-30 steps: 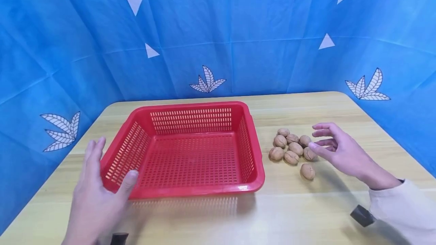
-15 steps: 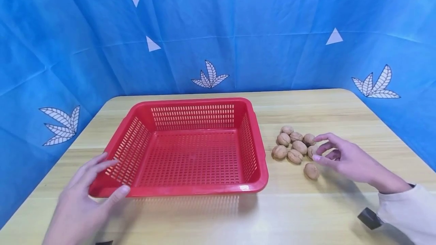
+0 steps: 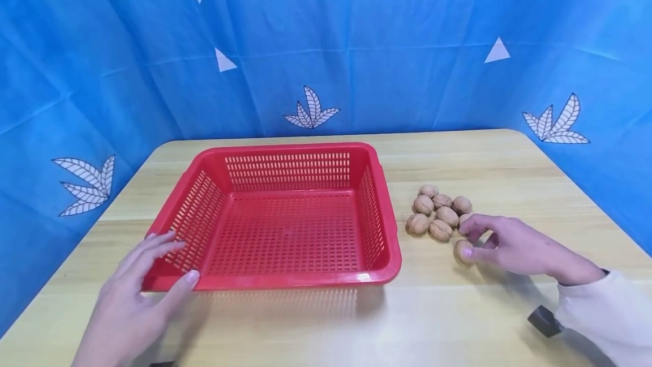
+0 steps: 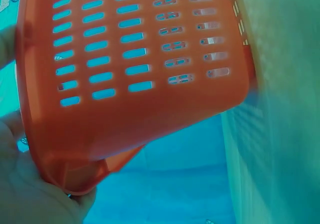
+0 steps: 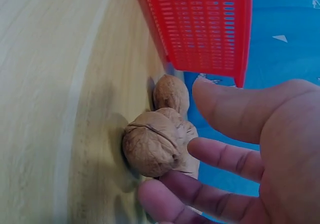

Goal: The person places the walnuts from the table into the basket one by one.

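From afar I saw front walnut [image 5: 150, 143] on table [image 3: 433, 316], just left of right hand [image 3: 517, 247], which curved loosely, gripping nothing; left hand [image 3: 127, 302], spread, stood farther off at red basket [image 3: 295, 281]
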Demonstrator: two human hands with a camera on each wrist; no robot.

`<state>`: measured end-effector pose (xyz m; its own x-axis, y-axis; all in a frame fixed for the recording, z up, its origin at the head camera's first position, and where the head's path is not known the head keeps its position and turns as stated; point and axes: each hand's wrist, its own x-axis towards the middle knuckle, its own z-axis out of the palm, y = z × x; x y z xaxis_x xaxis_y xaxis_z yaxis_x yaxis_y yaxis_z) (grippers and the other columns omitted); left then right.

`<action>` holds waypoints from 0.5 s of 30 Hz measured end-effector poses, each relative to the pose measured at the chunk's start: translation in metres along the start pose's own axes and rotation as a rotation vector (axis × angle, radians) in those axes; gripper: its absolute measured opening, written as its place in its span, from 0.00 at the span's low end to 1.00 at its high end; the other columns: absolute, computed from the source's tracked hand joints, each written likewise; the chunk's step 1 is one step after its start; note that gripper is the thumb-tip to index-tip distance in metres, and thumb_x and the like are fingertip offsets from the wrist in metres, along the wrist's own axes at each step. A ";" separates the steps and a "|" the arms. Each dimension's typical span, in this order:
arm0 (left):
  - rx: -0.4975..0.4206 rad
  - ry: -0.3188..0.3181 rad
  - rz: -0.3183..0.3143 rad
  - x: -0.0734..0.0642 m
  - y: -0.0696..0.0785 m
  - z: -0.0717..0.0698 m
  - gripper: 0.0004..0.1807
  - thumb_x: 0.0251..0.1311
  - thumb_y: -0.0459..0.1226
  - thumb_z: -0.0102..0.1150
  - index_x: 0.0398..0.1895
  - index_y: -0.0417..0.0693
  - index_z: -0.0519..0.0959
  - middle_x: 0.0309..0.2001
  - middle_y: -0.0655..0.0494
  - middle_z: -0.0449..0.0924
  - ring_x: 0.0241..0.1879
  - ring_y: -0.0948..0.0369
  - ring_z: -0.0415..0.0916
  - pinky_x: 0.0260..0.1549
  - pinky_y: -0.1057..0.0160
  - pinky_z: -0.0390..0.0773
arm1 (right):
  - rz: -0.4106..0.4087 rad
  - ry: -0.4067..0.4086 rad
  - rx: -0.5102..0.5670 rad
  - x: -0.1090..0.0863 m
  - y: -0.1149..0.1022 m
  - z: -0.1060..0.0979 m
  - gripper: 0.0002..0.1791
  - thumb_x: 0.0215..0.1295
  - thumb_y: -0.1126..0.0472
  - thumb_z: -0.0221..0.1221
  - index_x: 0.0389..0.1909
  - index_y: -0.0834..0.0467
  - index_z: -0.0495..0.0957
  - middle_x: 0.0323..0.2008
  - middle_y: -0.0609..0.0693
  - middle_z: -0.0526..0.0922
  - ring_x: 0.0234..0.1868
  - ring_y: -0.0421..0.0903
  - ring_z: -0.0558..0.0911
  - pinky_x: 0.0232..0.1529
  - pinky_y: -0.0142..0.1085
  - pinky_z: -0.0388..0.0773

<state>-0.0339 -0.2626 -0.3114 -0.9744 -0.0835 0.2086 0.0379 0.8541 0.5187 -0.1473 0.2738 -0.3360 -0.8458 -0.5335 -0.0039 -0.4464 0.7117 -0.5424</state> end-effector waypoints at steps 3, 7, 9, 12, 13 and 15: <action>0.020 0.002 0.095 -0.002 -0.003 0.001 0.26 0.61 0.47 0.64 0.58 0.43 0.75 0.66 0.40 0.65 0.71 0.39 0.45 0.59 0.25 0.47 | 0.008 -0.019 0.002 0.001 -0.001 0.002 0.18 0.61 0.55 0.66 0.48 0.58 0.76 0.36 0.43 0.78 0.27 0.33 0.75 0.29 0.32 0.74; 0.062 -0.002 0.194 -0.002 -0.003 0.002 0.21 0.60 0.44 0.64 0.52 0.43 0.78 0.62 0.38 0.68 0.68 0.37 0.47 0.64 0.29 0.36 | 0.000 -0.024 -0.016 0.002 -0.001 0.004 0.17 0.60 0.55 0.67 0.46 0.57 0.76 0.33 0.42 0.76 0.24 0.32 0.72 0.26 0.31 0.72; 0.080 -0.008 0.207 -0.001 -0.002 0.002 0.20 0.60 0.44 0.64 0.52 0.43 0.78 0.61 0.38 0.69 0.68 0.37 0.47 0.64 0.29 0.36 | -0.013 -0.016 -0.043 0.003 0.000 0.004 0.16 0.59 0.54 0.67 0.44 0.56 0.77 0.31 0.40 0.76 0.23 0.32 0.71 0.25 0.30 0.71; 0.096 -0.014 0.214 -0.001 -0.001 0.002 0.21 0.60 0.43 0.64 0.53 0.42 0.78 0.61 0.37 0.69 0.69 0.37 0.46 0.64 0.29 0.37 | -0.030 -0.010 -0.082 0.003 0.001 0.003 0.13 0.58 0.55 0.68 0.42 0.52 0.77 0.29 0.39 0.75 0.22 0.32 0.70 0.25 0.30 0.71; 0.101 -0.017 0.212 -0.001 -0.001 0.001 0.21 0.60 0.44 0.64 0.54 0.42 0.78 0.62 0.37 0.69 0.69 0.37 0.46 0.65 0.30 0.36 | -0.034 -0.010 -0.089 0.003 0.002 0.003 0.13 0.58 0.55 0.68 0.41 0.52 0.77 0.29 0.38 0.75 0.23 0.32 0.71 0.26 0.30 0.71; 0.110 -0.020 0.210 -0.001 -0.001 0.001 0.23 0.60 0.44 0.64 0.55 0.42 0.77 0.62 0.37 0.69 0.69 0.37 0.45 0.65 0.31 0.35 | -0.037 -0.014 -0.094 0.004 0.002 0.003 0.13 0.58 0.55 0.68 0.41 0.52 0.77 0.29 0.38 0.76 0.24 0.31 0.72 0.27 0.31 0.73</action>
<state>-0.0329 -0.2629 -0.3128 -0.9520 0.1107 0.2855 0.2166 0.9026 0.3721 -0.1504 0.2719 -0.3393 -0.8241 -0.5664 0.0023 -0.5033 0.7305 -0.4615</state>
